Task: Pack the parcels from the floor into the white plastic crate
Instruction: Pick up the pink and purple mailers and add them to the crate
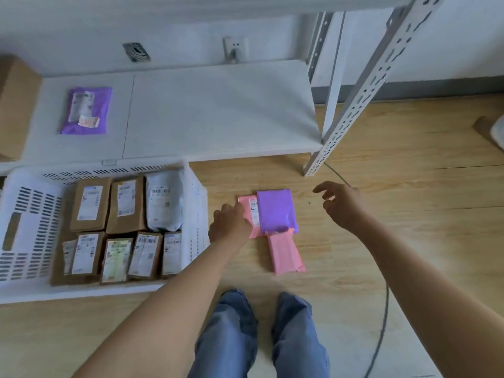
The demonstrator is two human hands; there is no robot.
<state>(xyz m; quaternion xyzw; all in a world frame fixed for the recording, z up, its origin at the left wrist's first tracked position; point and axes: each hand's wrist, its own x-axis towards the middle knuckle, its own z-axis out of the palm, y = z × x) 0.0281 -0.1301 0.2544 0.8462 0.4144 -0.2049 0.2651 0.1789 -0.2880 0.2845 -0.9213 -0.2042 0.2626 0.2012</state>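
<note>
Pink and purple poly mailers lie stacked on the wood-look floor [381, 241], just right of the white plastic crate [27, 227]. Purple mailer [275, 211] sits on top, glossy and creased, overlapping a pink mailer [249, 214] that carries a white barcoded label; print too small to read. Second pink mailer [286, 253] juts out from under the purple one toward the person's feet.

Left hand [230, 223] rests on the left edge of the labelled pink mailer, fingers hidden from above, so grip state cannot be told. Right hand [342, 205] hovers off the floor right of the stack, fingers loosely spread, holding nothing.

Crate holds two rows of parcels: brown kraft packets [90, 204] with white address labels, plus one grey-white bag [163, 200] in the far right corner. Label text unreadable.

Another purple mailer [86, 110] lies on the low white shelf [218, 113] behind the crate. Bare floor surrounds the stack on its right side; a dark cable [381, 336] runs along the floor to the right.
</note>
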